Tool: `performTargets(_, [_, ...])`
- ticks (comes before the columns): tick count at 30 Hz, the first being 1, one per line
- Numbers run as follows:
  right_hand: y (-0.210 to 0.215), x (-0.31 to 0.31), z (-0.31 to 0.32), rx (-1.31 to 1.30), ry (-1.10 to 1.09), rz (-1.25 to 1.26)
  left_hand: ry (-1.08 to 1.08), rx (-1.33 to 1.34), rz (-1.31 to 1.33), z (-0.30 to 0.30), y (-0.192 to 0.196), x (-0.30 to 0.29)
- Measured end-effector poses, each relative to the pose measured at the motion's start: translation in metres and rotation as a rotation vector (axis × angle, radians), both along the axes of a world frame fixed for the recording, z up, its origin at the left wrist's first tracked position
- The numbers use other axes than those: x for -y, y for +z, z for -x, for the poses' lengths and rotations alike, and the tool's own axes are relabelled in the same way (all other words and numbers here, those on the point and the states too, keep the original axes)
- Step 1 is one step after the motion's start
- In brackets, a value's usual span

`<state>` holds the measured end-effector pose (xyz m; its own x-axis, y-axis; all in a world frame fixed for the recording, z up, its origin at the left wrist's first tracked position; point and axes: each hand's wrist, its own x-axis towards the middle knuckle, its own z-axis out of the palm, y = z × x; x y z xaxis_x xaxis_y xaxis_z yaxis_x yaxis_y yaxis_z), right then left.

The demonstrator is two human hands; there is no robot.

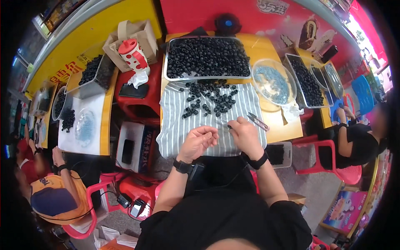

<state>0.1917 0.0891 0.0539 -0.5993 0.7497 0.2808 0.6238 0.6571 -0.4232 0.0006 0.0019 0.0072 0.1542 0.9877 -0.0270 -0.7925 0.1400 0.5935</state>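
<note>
So the right hand [246, 135] has its thumb and forefinger pinched on what looks like a small black piece [229, 126], held just above the striped cloth [170, 125] near the front of the bench [287, 132]. The left hand [198, 142] is right beside it, palm turned inward, fingers curled with the thumb close to them, but I honestly can't tell if there's anything tiny in there. The loose black pieces [204, 100] are scattered farther back on the cloth, in front of the clear tray [166, 68] that's full of the same stuff. My take on doing this bit well: pinch lightly by the edge so the hole stays clear, keep both hands low over the cloth so a dropped one doesn't roll far, and turn the piece toward you instead of craning your neck. I'd also watch the right wrist, since what looks like small metal snips [258, 121] lies just beside that hand, and the round clear dish [293, 99] sits beyond it
</note>
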Motion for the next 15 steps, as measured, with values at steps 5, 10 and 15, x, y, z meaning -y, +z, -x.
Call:
performTargets(5, [-0.004,0.009,0.008,-0.121,0.015,0.048,0.006,-0.002,0.025,0.0,-0.002,0.001])
performTargets(10, [0.015,0.038,0.011,-0.459,0.084,0.305,0.041,-0.124,0.011,-0.008,-0.001,-0.002])
performTargets(15, [0.001,0.049,0.022,-0.471,0.117,0.142,-0.014,-0.143,0.02,-0.005,0.003,0.0])
